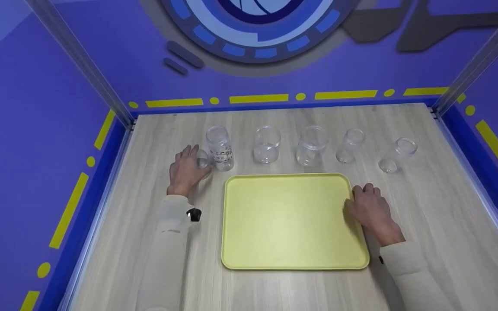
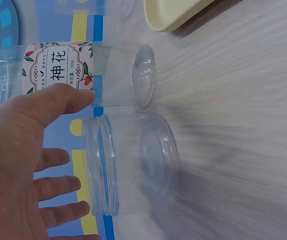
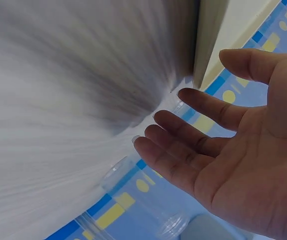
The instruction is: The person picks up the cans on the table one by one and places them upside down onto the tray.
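My left hand is at a wide clear jar at the left end of a row. In the left wrist view its fingers are parted and slightly bent beside the jar's open mouth, without gripping it. A taller clear jar with a flowered label stands right next to it, near the thumb. My right hand is at the right rim of a pale yellow tray. The right wrist view shows that hand with fingers extended, thumb near the tray wall, holding nothing.
To the right along the row stand two wide clear jars and two narrower ones, the last by the right side. A blue-purple wall with yellow marks closes the back; similar panels flank the wooden table.
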`<state>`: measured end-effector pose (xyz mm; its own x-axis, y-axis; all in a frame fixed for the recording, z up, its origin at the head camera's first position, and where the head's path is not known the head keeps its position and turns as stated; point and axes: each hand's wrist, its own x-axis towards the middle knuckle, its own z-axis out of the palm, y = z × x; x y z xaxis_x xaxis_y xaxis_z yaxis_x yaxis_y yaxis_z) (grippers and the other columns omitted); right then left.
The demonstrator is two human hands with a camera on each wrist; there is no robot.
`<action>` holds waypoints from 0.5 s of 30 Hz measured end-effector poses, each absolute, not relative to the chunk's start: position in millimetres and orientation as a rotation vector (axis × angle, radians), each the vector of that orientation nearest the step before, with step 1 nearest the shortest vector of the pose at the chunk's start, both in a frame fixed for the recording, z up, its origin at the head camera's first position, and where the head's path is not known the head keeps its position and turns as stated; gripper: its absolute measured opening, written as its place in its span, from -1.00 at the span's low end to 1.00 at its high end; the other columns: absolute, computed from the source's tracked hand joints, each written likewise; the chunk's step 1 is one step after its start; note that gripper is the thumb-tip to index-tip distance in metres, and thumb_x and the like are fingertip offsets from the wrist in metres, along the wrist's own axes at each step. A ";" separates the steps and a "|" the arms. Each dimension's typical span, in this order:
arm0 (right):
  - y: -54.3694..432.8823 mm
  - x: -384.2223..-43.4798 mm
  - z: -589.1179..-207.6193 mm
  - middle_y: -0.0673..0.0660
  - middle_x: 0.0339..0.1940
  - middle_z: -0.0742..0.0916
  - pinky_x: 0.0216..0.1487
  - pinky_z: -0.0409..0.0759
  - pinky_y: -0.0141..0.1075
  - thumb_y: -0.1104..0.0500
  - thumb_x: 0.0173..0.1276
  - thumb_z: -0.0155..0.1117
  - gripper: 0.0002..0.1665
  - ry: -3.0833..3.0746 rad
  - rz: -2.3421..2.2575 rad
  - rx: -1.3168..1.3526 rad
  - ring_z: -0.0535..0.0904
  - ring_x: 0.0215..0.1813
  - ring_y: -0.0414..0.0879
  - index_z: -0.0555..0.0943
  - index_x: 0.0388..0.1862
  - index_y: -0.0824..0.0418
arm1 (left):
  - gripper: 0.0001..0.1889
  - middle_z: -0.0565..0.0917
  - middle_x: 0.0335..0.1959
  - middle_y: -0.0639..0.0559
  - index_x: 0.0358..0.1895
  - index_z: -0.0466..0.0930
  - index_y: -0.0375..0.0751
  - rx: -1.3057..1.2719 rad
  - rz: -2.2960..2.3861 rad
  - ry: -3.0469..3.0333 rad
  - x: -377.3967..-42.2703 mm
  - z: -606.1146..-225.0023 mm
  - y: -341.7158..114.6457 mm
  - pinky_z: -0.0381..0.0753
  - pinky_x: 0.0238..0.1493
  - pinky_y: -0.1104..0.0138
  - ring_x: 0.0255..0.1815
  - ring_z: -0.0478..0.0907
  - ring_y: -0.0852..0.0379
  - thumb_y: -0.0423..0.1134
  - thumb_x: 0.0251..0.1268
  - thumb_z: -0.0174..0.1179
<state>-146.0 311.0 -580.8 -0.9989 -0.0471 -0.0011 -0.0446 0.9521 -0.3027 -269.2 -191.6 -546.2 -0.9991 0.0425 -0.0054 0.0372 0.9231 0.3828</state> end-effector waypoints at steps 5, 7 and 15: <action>312.1 -146.0 -581.7 0.50 -0.14 0.50 -0.26 0.53 0.32 0.15 0.47 0.15 -0.59 3.082 -0.481 -0.069 0.46 -0.08 0.45 0.52 -0.02 0.54 | -0.10 0.27 0.61 -0.36 0.64 0.25 -0.27 0.049 0.616 3.049 -271.2 -549.1 -190.9 0.42 0.35 -0.29 0.56 0.25 -0.38 0.03 0.30 0.34; 312.4 -146.0 -581.8 0.49 -0.14 0.49 -0.27 0.53 0.32 0.16 0.46 0.14 -0.61 3.078 -0.484 -0.068 0.45 -0.09 0.44 0.52 -0.03 0.52 | -0.10 0.26 0.61 -0.37 0.64 0.25 -0.27 0.044 0.618 3.045 -272.0 -550.4 -190.8 0.41 0.35 -0.30 0.56 0.24 -0.38 0.03 0.30 0.34; 314.5 -146.6 -583.9 0.45 -0.16 0.49 -0.29 0.52 0.31 0.19 0.42 0.14 -0.70 3.077 -0.482 -0.078 0.46 -0.10 0.41 0.52 -0.06 0.44 | -0.15 0.28 0.59 -0.39 0.61 0.30 -0.30 0.032 0.640 3.067 -272.9 -554.2 -190.9 0.43 0.33 -0.30 0.54 0.26 -0.40 0.09 0.40 0.34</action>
<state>-146.6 314.5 -583.9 -0.9984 -0.0532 -0.0182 -0.0451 0.9509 -0.3061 -272.9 -190.9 -554.2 -0.9998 0.0215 -0.0035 0.0183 0.9163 0.4001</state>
